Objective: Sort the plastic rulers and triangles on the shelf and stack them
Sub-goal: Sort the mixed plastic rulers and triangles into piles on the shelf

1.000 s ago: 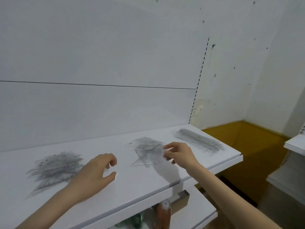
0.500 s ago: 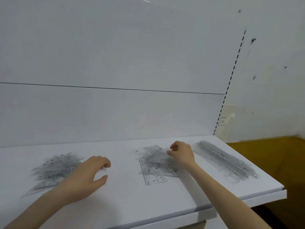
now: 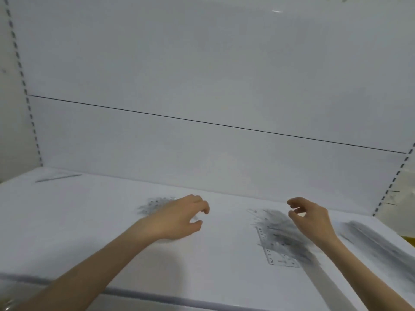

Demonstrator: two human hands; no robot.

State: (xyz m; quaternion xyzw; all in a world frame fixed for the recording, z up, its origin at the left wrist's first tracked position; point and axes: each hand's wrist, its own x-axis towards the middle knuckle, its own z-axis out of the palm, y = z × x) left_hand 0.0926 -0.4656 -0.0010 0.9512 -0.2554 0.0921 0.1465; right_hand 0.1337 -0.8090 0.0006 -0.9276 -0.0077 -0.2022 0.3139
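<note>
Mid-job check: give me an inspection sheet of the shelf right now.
Surface: white shelf, back panel behind.
Job's things: left pile partly behind the left hand; middle pile below the right hand; long rulers far right; single ruler far left.
Clutter: nothing seen.
Hands: left hand curled, contents unclear; right hand loosely curled, nothing seen in it.
Cables: nothing seen.
Surroundings: yellow floor at right edge.

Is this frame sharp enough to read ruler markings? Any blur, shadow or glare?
Head view: motion blur smears the left pile, middle pile and right pile into grey streaks; a few numerals show on the middle pile's nearest ruler. Head view: soft arm shadows on the shelf, one small glare spot on the back panel.
</note>
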